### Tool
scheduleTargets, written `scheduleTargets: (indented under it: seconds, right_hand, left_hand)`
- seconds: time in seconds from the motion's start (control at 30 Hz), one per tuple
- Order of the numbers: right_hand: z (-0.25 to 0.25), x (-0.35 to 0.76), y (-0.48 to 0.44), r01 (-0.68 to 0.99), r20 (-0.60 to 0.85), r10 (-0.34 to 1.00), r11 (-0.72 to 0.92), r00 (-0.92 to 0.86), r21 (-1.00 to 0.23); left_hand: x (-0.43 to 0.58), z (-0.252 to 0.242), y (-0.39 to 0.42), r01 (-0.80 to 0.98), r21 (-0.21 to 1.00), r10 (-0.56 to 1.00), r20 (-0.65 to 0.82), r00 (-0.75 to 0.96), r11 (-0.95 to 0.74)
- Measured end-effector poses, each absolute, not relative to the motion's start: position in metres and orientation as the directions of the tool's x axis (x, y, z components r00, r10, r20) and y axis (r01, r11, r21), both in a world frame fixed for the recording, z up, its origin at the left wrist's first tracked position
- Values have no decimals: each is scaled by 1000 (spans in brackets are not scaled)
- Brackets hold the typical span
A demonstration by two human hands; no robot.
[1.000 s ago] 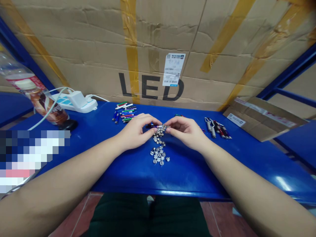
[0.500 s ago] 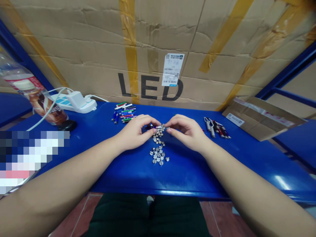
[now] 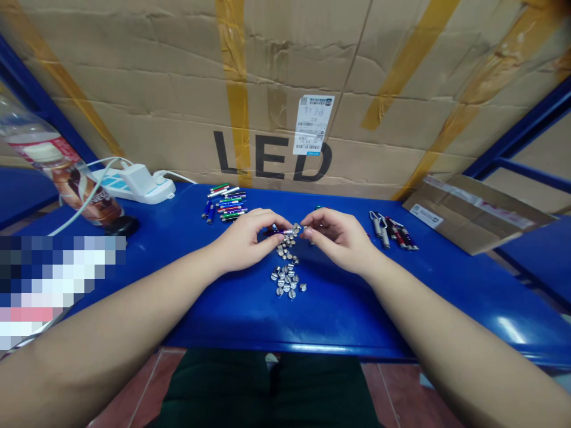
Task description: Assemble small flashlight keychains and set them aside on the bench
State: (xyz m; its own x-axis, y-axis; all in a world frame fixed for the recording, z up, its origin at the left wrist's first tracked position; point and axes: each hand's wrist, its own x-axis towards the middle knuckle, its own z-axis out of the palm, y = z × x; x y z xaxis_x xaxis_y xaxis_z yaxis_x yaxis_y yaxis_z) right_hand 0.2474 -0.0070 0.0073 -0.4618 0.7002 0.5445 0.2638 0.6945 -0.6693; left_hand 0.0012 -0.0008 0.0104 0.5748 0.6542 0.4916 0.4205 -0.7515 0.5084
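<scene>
Blue table (image 3: 357, 315): a hand can pass along the near edge, in front of the small metal screws (image 3: 285, 280). Above them, left hand (image 3: 243, 241) and right hand (image 3: 339, 241) close the gap around a purple tube (image 3: 277, 232). Slim pen lights (image 3: 226, 202) and keychain lights (image 3: 392, 233) obstruct either side. Farther out: plastic bottle (image 3: 66, 184), power strip (image 3: 134, 189), cardboard flap (image 3: 473, 217). Cardboard carton (image 3: 276, 71) walls the back.

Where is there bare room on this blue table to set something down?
Bare blue tabletop lies right of the loose screws, below the right hand, and also left of the screws, below the left hand. It is crowded around the penlight between the hands, and at the back by the penlight rows.
</scene>
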Motion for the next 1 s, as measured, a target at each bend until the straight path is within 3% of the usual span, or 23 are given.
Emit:
scheduleTargets:
  seconds: [0.2, 1.0]
  right_hand:
    - [11, 248, -6, 301, 653, 566, 823, -504, -481]
    - [4, 243, -4, 355, 699, 489, 870, -521, -343]
  left_hand:
    - [2, 10, -1, 425, 506, 655, 486, 579, -751]
    - [2, 9, -2, 407, 545, 665, 448, 598, -733]
